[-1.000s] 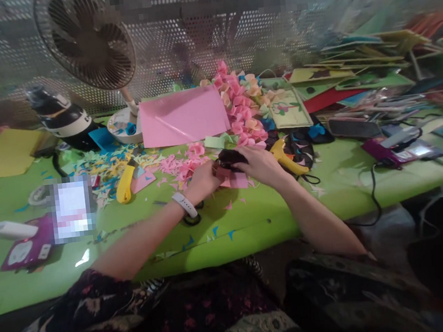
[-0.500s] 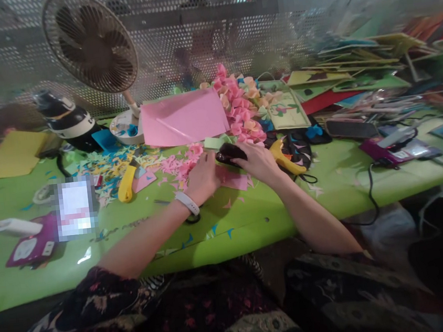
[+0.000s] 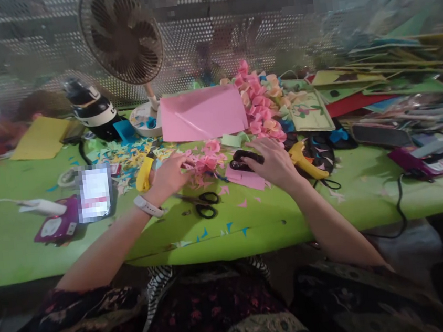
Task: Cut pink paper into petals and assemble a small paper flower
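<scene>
My right hand (image 3: 274, 163) has its fingers curled over a small black stapler (image 3: 246, 159), which sits above a pink paper piece (image 3: 244, 177) on the table. My left hand (image 3: 169, 178) is apart from it, fingers and thumb spread at the left edge of a heap of pink paper scraps (image 3: 205, 162). Nothing shows in its grasp. Black-handled scissors (image 3: 204, 205) lie just in front of the heap. A yellow cutter (image 3: 144, 175) is partly behind my left hand. To the right of my right hand lies a yellow glue gun (image 3: 306, 160).
Pink paper flowers (image 3: 258, 104) are piled beside a pink sheet (image 3: 202, 112). Behind stand a fan (image 3: 123, 39) and a black bottle (image 3: 94, 108). A lit phone (image 3: 94, 192) and a purple power strip (image 3: 57, 225) lie left. Stacked cards (image 3: 397, 68) fill the back right.
My left hand has moved left, away from the stapler, and its fingers have opened over the pink scraps. My right hand stays on the stapler. The view has turned left, and the scissors now show.
</scene>
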Demonstrator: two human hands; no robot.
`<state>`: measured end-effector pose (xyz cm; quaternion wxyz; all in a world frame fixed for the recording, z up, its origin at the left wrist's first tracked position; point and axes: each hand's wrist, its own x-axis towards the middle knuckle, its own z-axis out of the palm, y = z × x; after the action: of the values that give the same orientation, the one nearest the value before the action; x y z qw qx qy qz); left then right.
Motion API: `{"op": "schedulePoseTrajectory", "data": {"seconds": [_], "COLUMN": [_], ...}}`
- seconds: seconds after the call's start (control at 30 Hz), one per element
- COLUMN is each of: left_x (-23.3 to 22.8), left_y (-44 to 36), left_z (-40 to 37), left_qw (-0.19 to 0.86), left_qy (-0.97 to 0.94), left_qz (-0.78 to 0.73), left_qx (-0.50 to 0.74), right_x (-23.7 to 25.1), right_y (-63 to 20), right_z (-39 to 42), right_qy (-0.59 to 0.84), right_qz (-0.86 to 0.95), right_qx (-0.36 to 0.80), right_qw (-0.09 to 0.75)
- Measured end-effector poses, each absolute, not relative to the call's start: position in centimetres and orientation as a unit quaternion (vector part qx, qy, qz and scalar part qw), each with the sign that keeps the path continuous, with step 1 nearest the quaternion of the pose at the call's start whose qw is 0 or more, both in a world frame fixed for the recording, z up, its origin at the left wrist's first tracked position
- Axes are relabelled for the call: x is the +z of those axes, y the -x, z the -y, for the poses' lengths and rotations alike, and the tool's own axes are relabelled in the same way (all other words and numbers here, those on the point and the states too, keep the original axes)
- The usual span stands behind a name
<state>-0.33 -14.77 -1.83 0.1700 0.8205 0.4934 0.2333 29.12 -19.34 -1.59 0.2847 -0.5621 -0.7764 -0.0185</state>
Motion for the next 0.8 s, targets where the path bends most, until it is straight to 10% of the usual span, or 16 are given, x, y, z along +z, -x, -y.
{"op": "schedulePoseTrajectory", "data": {"seconds": [0.47,0.8], "left_x": [-4.8,-1.2], "left_y": [-0.3,0.4], "left_z": [14.8,17.0], "left_qw": [0.166,0.425], "left_qy": [-0.836,-0.729], "left_qz": [-0.444,-0.443], "left_qx": [0.276,0.302], "right_x": [-0.8,0.4], "right_y": [-20.6,-21.3], "right_z": [19.5,19.4], "right_qy": [0.549,0.54], "right_qz": [0.832,0.657], "right_qx": [-0.01,0.269], "right_qw": [0.073,0.452]}}
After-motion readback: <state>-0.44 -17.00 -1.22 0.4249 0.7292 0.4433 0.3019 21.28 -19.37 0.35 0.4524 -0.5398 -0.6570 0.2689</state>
